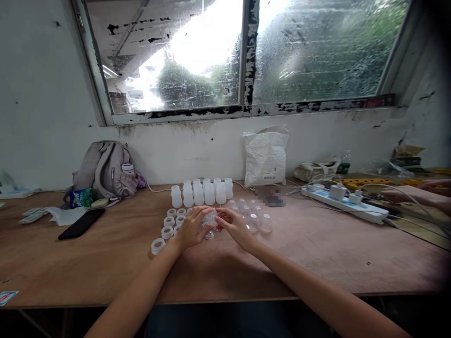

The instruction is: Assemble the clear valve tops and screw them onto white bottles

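Between both hands, above the table, is a small clear plastic piece (212, 218); its exact shape is partly covered by fingers. My left hand (190, 228) grips it from the left, and my right hand (237, 228) pinches it from the right. Just under the hands lies a thin clear ring (209, 235). Left of them, several frosted plastic rings (158, 246) are set out in rows, some hidden behind my left hand. On the right, several clear domed caps (266, 223) stand in a group. Several white frosted bottles (209, 193) stand upright in rows behind.
A black phone (81, 224), a tissue (66, 216) and a grey backpack (105, 171) lie at left. A white plastic bag (265, 159) leans on the wall. A power strip (366, 211) with cables sits at right, near another person's hand (412, 195).
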Available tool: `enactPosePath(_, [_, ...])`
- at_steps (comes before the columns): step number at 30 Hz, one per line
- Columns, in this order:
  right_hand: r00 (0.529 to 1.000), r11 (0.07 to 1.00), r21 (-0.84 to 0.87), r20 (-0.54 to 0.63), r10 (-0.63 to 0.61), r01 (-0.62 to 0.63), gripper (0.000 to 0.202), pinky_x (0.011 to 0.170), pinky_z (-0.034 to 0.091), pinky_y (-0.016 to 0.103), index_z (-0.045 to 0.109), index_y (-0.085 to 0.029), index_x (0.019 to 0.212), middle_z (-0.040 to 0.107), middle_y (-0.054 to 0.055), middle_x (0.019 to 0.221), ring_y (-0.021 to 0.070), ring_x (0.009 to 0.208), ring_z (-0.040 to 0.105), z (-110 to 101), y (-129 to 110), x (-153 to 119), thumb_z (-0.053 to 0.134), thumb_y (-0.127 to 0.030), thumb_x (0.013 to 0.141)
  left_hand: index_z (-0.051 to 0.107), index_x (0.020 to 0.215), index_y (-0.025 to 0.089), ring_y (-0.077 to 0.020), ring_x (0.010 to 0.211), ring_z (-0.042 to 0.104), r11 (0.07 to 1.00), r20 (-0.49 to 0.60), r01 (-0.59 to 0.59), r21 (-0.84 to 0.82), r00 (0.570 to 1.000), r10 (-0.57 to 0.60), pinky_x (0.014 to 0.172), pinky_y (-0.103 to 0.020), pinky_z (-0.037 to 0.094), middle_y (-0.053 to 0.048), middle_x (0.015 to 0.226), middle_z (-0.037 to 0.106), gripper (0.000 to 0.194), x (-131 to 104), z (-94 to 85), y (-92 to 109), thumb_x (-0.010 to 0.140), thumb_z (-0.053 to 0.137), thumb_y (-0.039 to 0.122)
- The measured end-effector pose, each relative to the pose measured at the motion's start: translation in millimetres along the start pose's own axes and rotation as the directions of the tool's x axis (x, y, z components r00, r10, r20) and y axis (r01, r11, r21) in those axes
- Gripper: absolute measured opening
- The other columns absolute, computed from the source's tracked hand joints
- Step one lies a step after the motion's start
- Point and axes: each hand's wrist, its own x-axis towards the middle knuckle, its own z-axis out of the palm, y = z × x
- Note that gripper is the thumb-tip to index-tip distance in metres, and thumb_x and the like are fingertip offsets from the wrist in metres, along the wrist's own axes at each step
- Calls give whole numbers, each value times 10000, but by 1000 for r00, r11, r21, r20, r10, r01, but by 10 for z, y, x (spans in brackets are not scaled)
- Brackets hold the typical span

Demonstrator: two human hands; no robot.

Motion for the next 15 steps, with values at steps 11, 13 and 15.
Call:
enactPosePath(11, [991,989,80,58,120,-124,244,450,508,263,431,-194,858,514,-70,573,106,451,563,49,14,-21,530,-404,781,383,1247,221,-209,1003,479,1000,50,3,7,999,-3,888,-340,383,-83,1065,498,441,2,22,54,826,457,329])
enactPosePath(13, [994,994,60,50,92,-95,239,425,495,243,426,-193,859,503,-72,568,99,438,551,45,26,-23,528,-395,784,378,1251,225,-203,979,491,1000,69,18,-1,997,-18,875,-335,392,-76,1045,511,432,11,22,80,830,443,300])
enactPosePath(15, [998,998,26,28,61,-61,244,397,481,228,431,-189,863,500,-67,594,92,428,542,36,41,-21,533,-394,780,377,1247,227,-200,956,500,999,84,31,5,996,-32,863,-333,399,-68,1022,523,435,16,26,93,819,444,263])
